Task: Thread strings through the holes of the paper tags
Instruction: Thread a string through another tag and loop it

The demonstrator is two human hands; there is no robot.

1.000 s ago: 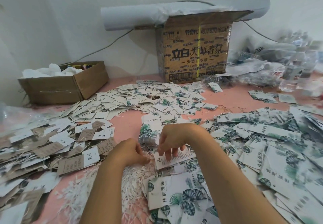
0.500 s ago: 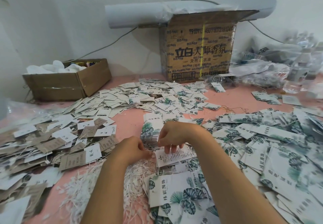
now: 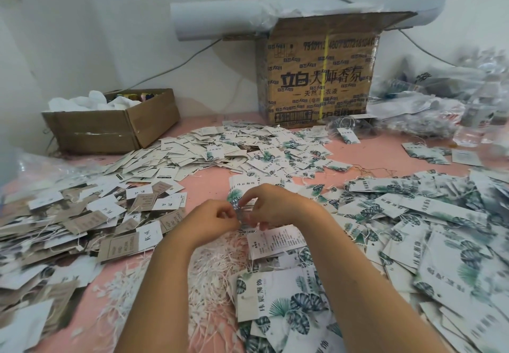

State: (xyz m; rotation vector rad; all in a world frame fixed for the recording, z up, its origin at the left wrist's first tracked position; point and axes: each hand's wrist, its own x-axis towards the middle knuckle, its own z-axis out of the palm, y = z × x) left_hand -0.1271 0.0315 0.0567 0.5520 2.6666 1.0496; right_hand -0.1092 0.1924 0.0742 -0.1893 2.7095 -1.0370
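left hand (image 3: 212, 220) and right hand (image 3: 272, 206) meet, fingers narrowed to pinches. the right's hold the white tag (image 3: 275, 242) hanging just below them, likely steadying its hole; whatever the left pinches is blurred. spare strings (image 3: 212, 272) lie beneath both.

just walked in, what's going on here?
A person is stringing paper tags at a pink table. The left hand and right hand meet at the middle, both pinching a small leaf-print tag; blur hides whether a string is through its hole. A pile of white strings lies under the forearms, with brown and white tags heaped to the left and leafy tags to the right.
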